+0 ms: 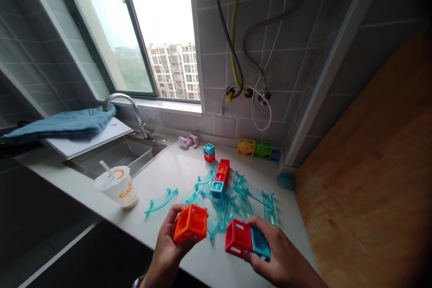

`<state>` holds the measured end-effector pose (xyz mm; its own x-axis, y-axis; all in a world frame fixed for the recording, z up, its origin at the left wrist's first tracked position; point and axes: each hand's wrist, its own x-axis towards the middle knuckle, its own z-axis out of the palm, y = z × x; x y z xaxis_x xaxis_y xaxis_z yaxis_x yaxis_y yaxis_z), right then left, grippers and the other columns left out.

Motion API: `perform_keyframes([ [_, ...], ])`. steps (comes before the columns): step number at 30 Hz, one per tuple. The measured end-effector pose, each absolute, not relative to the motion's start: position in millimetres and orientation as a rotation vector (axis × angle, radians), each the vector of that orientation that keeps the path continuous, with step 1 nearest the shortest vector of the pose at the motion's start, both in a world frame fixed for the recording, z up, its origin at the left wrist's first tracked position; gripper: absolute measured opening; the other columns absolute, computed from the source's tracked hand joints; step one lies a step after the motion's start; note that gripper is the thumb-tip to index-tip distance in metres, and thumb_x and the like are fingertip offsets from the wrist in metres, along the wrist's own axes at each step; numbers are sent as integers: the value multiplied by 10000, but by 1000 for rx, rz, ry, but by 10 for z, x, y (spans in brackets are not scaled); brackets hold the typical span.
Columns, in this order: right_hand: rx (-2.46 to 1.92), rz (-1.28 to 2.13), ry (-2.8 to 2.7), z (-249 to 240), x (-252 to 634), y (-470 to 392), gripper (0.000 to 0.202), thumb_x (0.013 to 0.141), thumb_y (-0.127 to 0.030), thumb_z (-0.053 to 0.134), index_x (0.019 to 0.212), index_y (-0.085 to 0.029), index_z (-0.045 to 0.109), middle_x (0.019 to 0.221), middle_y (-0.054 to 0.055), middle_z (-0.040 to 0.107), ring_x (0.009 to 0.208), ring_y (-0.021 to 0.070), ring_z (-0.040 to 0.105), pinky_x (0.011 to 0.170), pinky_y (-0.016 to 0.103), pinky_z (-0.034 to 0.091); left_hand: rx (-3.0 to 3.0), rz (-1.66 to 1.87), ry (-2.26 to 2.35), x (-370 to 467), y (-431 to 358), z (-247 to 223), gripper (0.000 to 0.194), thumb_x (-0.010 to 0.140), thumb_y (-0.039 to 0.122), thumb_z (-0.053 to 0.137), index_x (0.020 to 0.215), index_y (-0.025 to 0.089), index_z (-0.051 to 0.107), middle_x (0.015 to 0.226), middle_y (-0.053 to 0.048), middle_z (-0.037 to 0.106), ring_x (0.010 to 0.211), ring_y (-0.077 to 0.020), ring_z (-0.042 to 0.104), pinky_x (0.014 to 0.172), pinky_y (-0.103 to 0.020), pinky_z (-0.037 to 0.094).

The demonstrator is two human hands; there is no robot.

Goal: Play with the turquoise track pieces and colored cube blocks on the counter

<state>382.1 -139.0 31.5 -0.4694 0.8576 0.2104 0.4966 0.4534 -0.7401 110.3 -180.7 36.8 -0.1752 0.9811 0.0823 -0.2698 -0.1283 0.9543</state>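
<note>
My left hand (168, 238) grips an orange hollow cube block (191, 223) by its sides, above the counter's front edge. In my right hand (278, 247) are two joined cube blocks, a red one (238, 238) on the left and a blue one (260, 243) partly covered by my fingers. A gap separates the orange cube from the red one. Behind my hands lie several translucent teal track pieces (266, 200), some curved and overlapping. A row of red, orange and blue cube blocks (222, 170) stands among them.
Farther back are a small blue-and-red block stack (209, 153) and yellow and green blocks (262, 148) by the wall. A lidded drink cup (118, 184) with a straw stands left, near the sink (130, 155) and faucet (133, 108). A wooden panel (367, 166) bounds the right side.
</note>
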Motion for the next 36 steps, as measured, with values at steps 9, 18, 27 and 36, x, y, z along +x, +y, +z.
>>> perform_keyframes([
  [9, -1137, 863, -2337, 165, 3942, -1377, 318, 693, -188, 714, 998, -276, 692, 959, 35, 739, 847, 252, 724, 772, 314, 576, 1294, 1406, 1061, 1194, -1883, 188, 509, 762, 252, 866, 1144, 254, 530, 1176, -119, 706, 1024, -281, 709, 834, -330, 585],
  [18, -1280, 714, -2235, -135, 3951, -1320, 363, 734, -242, 796, 1079, -285, 692, 1026, 45, 749, 882, 266, 729, 775, 328, 561, 1672, 1325, 1241, 1156, -1885, 252, 470, 776, 131, 816, 1200, 269, 667, 1229, -126, 740, 1120, -317, 714, 968, -411, 574],
  [27, -1307, 658, -2272, 17, 3920, -1376, 542, 717, -211, 853, 1226, -281, 681, 1122, 75, 732, 1019, 322, 718, 895, 412, 578, 1729, 1259, 1274, 1138, -1868, 209, 478, 751, 158, 833, 1205, 265, 728, 1187, -119, 765, 1072, -315, 737, 927, -371, 602],
  [36, -1348, 594, -2173, 318, 3809, -1412, 433, 801, -165, 819, 1195, -265, 673, 1139, 60, 690, 1071, 302, 668, 950, 436, 555, 1825, 1250, 1270, 1145, -1846, 202, 516, 782, 168, 810, 1274, 262, 687, 1158, -110, 773, 1001, -296, 758, 870, -339, 619],
])
